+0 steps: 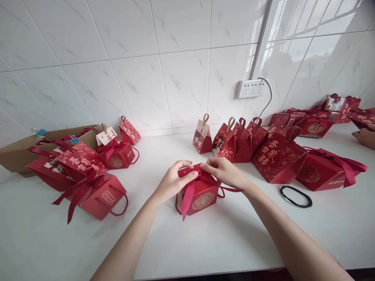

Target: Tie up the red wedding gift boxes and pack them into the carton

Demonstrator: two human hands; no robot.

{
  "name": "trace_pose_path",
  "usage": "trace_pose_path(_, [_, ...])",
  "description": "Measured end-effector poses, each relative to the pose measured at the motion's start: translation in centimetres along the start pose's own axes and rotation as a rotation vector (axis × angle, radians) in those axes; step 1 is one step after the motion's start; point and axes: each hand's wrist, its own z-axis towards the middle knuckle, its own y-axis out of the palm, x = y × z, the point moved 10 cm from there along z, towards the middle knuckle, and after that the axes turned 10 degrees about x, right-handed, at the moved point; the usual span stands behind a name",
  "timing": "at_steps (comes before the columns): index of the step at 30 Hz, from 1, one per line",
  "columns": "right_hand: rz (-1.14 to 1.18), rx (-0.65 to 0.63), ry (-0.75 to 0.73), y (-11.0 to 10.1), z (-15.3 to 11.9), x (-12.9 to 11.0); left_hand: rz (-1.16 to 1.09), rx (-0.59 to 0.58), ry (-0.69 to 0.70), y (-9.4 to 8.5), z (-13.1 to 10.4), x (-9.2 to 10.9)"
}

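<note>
A small red gift box [203, 198] with a gold round emblem and rope handles stands upright on the white table [175, 249] in front of me. A red ribbon [188, 195] lies over its top, one tail hanging down the front and another trailing right below my right wrist. My left hand [177, 177] is at the top left of the box, thumb and fingers closed on the ribbon. On the other side, my right hand [221, 169] pinches the ribbon near the knot. Both hands meet closely over the box top.
Red boxes [108, 195] and a brown paper bag [14, 154] stand at the left. More red boxes [278, 158] line the back right, with a black band [295, 196] before them. Another person's hand [366, 136] shows at the right edge. A power strip [251, 89] is on the wall.
</note>
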Motion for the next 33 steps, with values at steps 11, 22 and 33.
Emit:
trace_pose_path(11, [0.171,-0.108,0.118,0.9,-0.4,0.4,0.312,-0.074,0.049,-2.0,-0.5,1.3])
trace_pose_path(22, [0.288,-0.267,0.139,1.3,-0.8,0.7,0.215,-0.206,-0.174,-2.1,-1.5,-0.8])
trace_pose_path(33, [0.483,-0.286,0.194,1.3,-0.7,1.0,0.019,-0.212,-0.268,-1.5,-1.4,-1.2])
